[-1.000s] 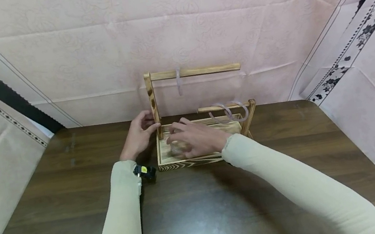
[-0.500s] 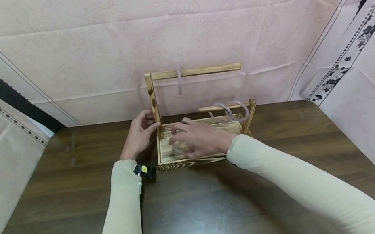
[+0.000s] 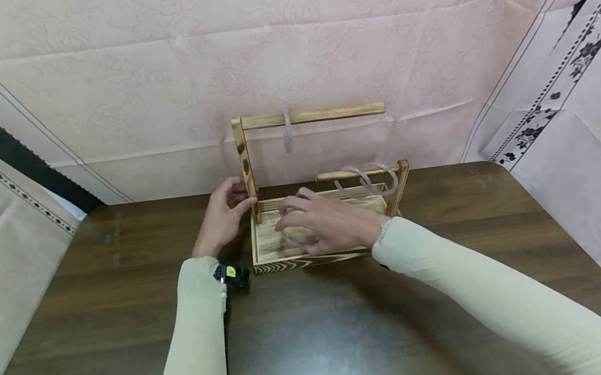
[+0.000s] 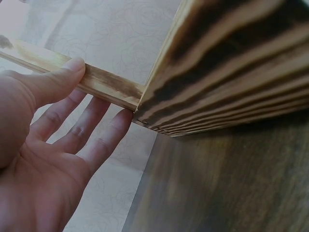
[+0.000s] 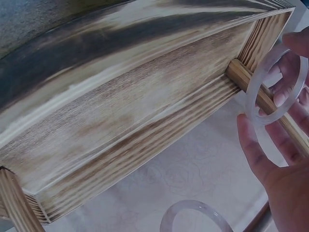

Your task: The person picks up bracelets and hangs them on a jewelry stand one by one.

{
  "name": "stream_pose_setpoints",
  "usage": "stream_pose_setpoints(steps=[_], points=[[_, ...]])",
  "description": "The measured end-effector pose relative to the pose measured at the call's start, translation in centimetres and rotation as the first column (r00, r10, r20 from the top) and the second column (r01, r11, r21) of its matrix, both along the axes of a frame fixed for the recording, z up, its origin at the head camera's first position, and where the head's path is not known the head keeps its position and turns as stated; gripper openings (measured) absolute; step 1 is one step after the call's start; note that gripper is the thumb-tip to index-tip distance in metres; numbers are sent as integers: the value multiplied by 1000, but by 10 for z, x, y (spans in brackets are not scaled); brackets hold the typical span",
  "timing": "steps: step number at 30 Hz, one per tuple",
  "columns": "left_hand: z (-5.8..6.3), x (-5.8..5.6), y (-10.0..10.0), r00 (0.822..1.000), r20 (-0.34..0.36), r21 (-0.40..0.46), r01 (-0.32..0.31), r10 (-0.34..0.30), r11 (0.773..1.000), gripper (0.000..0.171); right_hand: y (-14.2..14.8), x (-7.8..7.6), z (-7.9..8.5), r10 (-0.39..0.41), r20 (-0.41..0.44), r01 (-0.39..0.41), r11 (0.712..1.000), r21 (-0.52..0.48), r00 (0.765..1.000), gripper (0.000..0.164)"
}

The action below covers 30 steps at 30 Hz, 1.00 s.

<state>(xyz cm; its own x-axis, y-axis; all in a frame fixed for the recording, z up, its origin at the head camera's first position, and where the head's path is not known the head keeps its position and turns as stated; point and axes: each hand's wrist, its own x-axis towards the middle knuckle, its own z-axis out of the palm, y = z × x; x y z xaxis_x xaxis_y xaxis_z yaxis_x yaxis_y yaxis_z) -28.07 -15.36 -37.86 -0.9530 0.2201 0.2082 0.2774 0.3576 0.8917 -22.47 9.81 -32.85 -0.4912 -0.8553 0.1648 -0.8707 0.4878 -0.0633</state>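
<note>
A wooden display stand (image 3: 335, 258) has a shallow tray base, a tall left post (image 3: 247, 169) and two bars. My left hand (image 3: 223, 218) holds this post between thumb and fingers, low down by the tray; the left wrist view also shows the hand (image 4: 63, 150) there. Over the tray, my right hand (image 3: 329, 219) holds a clear bangle (image 5: 253, 94) in its fingers. Another pale bangle (image 3: 287, 132) hangs from the upper bar (image 3: 336, 113). On the lower bar (image 3: 328, 176) at the right hang two pale lilac bangles (image 3: 394, 182).
The stand sits at the far edge of a dark wooden table (image 3: 302, 344). Just behind rises a pale patterned cloth (image 3: 316, 60). A small black device (image 3: 239, 276) is strapped to the left wrist, close to the tray's left front corner.
My right hand has drifted slightly right over the tray with the bangle. My left hand stays on the post, and the hanging bangles look the same.
</note>
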Motion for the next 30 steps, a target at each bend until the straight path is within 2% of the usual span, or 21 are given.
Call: stream_pose_setpoints(steps=[5, 16, 20, 30], points=[[0, 0, 0, 1000, 2, -6, -4, 4, 1000, 34, 4, 2, 1, 7, 2, -7, 1000, -16, 1000, 53], [0, -3, 2, 1000, -1, 41, 21, -21, 999, 35, 12, 7, 3, 1, -32, -3, 999, -52, 999, 47], [-1, -3, 2, 1000, 0, 48, 24, -24, 999, 36, 15, 9, 6, 1, -40, -3, 999, -45, 999, 42], [-1, -2, 1, 1000, -3, 35, 13, -12, 999, 34, 23, 13, 9, 0, -58, -2, 999, -41, 998, 41]])
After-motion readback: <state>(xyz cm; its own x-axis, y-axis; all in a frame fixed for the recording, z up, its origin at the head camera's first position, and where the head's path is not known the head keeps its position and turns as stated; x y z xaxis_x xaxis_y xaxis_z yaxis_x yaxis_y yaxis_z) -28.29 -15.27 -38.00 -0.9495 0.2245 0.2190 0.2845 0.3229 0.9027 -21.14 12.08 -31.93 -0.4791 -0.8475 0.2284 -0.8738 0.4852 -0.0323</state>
